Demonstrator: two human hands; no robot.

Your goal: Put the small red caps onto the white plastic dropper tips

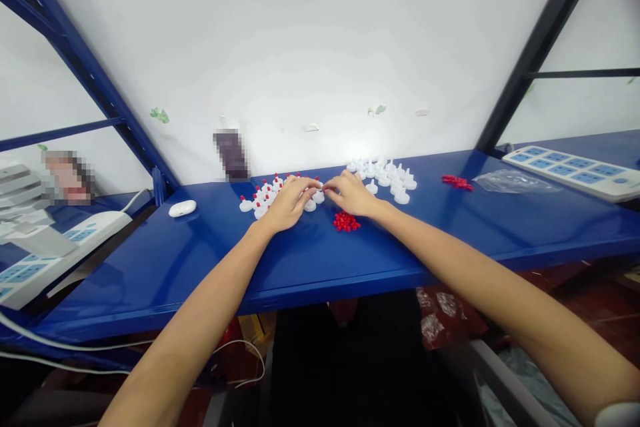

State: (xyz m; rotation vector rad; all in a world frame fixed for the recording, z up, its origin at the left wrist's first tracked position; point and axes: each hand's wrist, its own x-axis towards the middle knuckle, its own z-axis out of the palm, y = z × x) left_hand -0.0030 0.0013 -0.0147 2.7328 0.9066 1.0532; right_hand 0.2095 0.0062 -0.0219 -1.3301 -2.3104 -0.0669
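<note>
My left hand (291, 203) is closed, its fingertips at a white nozzle cap (319, 197) near the middle of the blue table. From the other side my right hand (351, 193) meets it, thumb and fingers pinched together at the cap's top. Whatever small thing the right fingertips hold is hidden. Around and behind my left hand stand several white nozzle caps with red tips (245, 204). A small pile of loose red tips (347, 221) lies just below my right hand. Behind that hand, to the right, several plain white nozzle caps (401, 196) stand upright in a group.
More red pieces (457, 182) lie at the right, beside a clear plastic bag (515, 181). A white earphone case (183, 208) sits at the left. Power strips (575, 172) flank the blue table (200, 267). A blurred dark object (233, 155) leans on the wall.
</note>
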